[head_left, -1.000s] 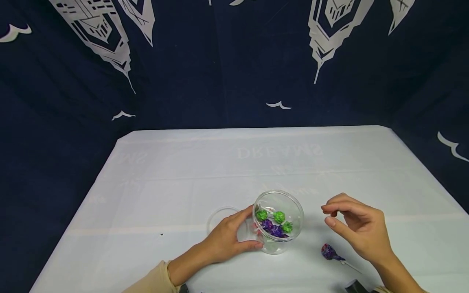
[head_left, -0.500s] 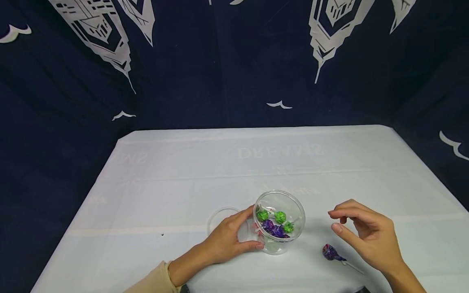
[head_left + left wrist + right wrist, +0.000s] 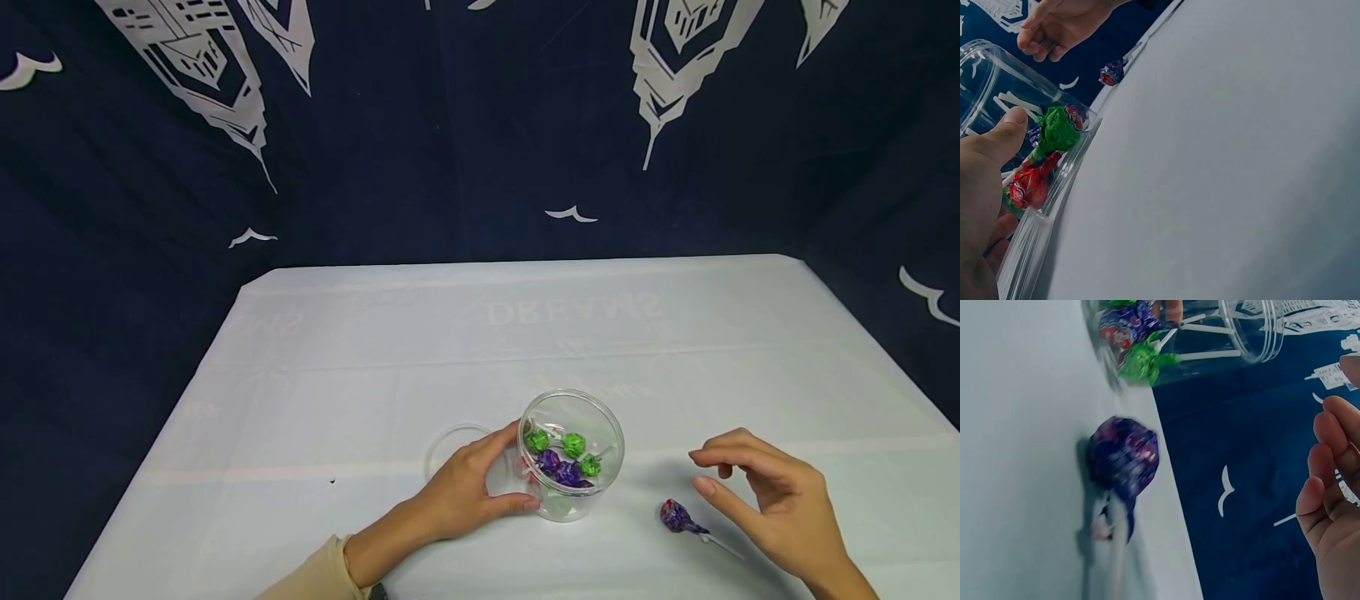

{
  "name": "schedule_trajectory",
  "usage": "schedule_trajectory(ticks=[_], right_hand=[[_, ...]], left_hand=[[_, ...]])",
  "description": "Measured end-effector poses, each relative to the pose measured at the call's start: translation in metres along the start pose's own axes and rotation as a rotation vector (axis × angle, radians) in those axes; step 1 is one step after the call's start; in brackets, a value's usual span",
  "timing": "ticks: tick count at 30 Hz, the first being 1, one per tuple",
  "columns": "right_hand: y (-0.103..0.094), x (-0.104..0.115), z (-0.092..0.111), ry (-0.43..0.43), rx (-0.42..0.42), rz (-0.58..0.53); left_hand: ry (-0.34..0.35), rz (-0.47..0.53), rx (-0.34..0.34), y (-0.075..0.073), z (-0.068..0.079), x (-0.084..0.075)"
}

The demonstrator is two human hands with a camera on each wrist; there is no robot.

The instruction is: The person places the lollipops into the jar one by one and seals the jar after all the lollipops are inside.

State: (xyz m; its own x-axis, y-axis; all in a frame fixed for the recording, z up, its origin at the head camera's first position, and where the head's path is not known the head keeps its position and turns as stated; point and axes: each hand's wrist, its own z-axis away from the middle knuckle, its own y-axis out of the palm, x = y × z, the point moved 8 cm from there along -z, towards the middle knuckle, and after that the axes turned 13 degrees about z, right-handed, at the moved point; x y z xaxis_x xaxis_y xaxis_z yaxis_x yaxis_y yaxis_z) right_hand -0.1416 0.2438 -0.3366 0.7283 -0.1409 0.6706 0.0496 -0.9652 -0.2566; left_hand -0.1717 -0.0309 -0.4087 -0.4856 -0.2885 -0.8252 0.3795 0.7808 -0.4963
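My left hand (image 3: 468,487) grips a clear plastic jar (image 3: 558,507) that stands uncapped on the white table. Inside lie several wrapped lollipops; green (image 3: 573,444) and purple (image 3: 567,472) ones show from above, and a red one (image 3: 1030,187) shows through the wall in the left wrist view. One purple lollipop (image 3: 677,517) lies on the table right of the jar, its white stick pointing toward me. My right hand (image 3: 780,500) hovers to the right of that lollipop, fingers loosely bent, thumb apart, holding nothing.
A clear round lid (image 3: 442,435) lies left of the jar, partly behind my left hand. White cloth covers the table (image 3: 337,400). Dark blue fabric (image 3: 450,167) with white prints hangs behind and at both sides. A tiny dark speck (image 3: 333,481) sits on the cloth at left.
My right hand has drawn back to the right and toward me, away from the jar. The left hand, the jar and the loose lollipop stay practically where they were.
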Motion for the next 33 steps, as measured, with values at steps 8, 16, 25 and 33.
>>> schedule_trajectory(ticks=[8,16,25,33], right_hand=[[-0.004,-0.007,0.01,0.076,-0.004,0.098],[-0.008,-0.012,0.021,0.131,0.009,0.162],[-0.01,-0.019,0.032,0.238,0.123,0.456],[-0.008,-0.031,0.043,0.23,0.21,0.524]], left_hand=[[0.004,0.013,-0.004,0.0,0.0,0.001],[0.002,0.014,-0.003,0.0,0.0,0.001],[-0.008,0.006,-0.001,0.0,0.0,0.0],[0.001,0.003,-0.003,0.0,0.0,0.0]])
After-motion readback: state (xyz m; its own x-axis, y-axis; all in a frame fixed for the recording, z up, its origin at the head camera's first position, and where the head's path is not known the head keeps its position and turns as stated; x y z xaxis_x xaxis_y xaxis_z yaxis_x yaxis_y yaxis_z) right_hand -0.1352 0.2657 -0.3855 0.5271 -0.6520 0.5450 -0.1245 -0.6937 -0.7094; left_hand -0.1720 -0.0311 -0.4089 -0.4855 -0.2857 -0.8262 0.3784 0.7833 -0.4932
